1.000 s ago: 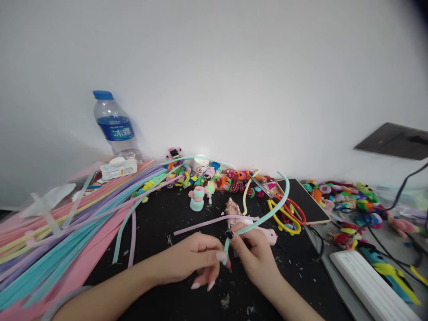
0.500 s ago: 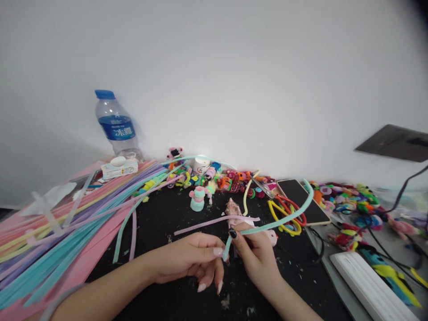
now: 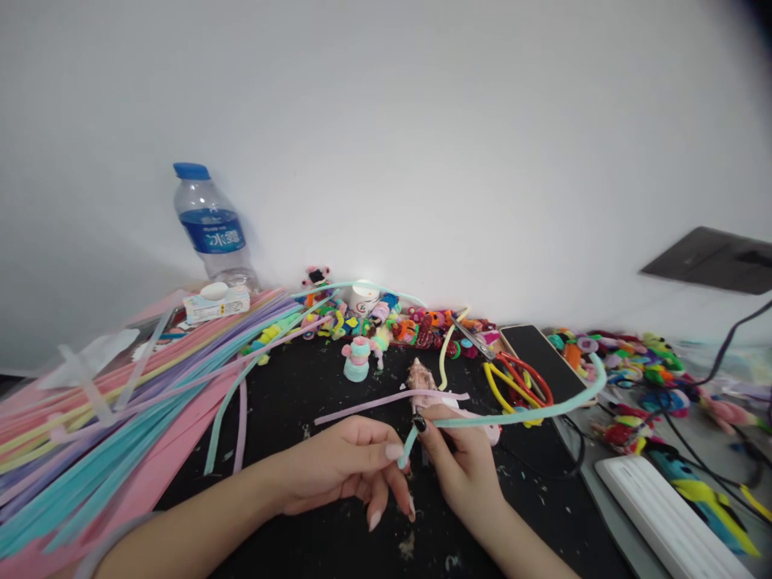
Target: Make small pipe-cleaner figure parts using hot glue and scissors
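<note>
A mint-green pipe cleaner (image 3: 519, 415) runs between my two hands, bent near its short end. My right hand (image 3: 461, 458) pinches it at the bend, and its long part reaches out to the right with a curled tip. Thumb and index finger of my left hand (image 3: 350, 466) close on the short end, while the other fingers hang loosely curled. Just beyond the hands a lilac pipe cleaner (image 3: 367, 404) lies across the black mat. It crosses a pinkish-brown figure (image 3: 418, 375), partly hidden behind my right hand. A mint and pink pipe-cleaner figure (image 3: 356, 360) stands farther back.
Long pastel pipe cleaners (image 3: 162, 402) pile up at the left, below a water bottle (image 3: 214, 229). Scissors (image 3: 524, 376) with red and yellow handles lie by a phone (image 3: 546, 358). Colourful figures (image 3: 416, 326) line the wall. A white power strip (image 3: 657, 515) sits at right.
The long part of the mint-green pipe cleaner has swung lower and farther right. My left hand's loose fingers have shifted slightly; both hands stay in about the same place.
</note>
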`<state>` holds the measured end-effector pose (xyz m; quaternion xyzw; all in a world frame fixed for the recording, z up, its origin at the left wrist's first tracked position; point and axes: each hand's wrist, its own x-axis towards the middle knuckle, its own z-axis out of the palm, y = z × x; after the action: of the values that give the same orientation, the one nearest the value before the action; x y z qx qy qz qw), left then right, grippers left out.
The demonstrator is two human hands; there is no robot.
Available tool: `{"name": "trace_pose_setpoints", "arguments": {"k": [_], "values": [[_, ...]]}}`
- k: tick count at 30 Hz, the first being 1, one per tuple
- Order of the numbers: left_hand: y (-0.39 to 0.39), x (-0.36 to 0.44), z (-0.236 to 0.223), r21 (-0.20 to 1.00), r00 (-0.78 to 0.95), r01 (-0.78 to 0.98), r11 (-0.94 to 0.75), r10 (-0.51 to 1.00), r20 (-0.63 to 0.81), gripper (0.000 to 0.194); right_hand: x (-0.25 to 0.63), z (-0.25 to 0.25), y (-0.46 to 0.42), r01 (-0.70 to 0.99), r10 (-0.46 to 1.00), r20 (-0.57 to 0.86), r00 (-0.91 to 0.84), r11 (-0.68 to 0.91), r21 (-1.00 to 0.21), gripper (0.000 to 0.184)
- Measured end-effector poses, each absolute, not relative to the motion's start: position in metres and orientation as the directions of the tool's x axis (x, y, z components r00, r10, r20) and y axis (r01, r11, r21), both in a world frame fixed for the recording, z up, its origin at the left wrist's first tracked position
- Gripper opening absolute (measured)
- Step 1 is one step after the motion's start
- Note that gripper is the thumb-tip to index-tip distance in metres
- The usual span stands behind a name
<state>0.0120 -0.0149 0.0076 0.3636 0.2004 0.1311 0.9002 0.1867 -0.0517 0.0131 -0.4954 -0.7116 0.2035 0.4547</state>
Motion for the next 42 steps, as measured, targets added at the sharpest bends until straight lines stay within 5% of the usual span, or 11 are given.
{"name": "trace_pose_setpoints", "arguments": {"k": [10,29,38,42], "values": [[-0.017,0.014,0.002,0.771,0.848,-0.061,0.634,0.44,-0.295,0.023,0.184,0.017,-0.054,0.544,0.878,0.466,-0.103,0.442,-0.713,0.019],[-0.017,0.016,0.012,0.992,0.79,0.041,0.123,0.604,-0.108,0.029,0.19,0.018,-0.049,0.596,0.877,0.475,-0.08,0.424,-0.682,0.016],[-0.011,0.014,0.007,0.933,0.777,-0.023,0.359,0.594,-0.209,0.021,0.211,0.028,-0.04,0.697,0.914,0.393,-0.1,0.346,-0.628,0.017],[-0.013,0.016,0.012,0.886,0.737,-0.112,0.45,0.636,-0.23,0.023,0.232,0.034,-0.035,0.815,0.914,0.389,-0.114,0.31,-0.489,0.025]]}}
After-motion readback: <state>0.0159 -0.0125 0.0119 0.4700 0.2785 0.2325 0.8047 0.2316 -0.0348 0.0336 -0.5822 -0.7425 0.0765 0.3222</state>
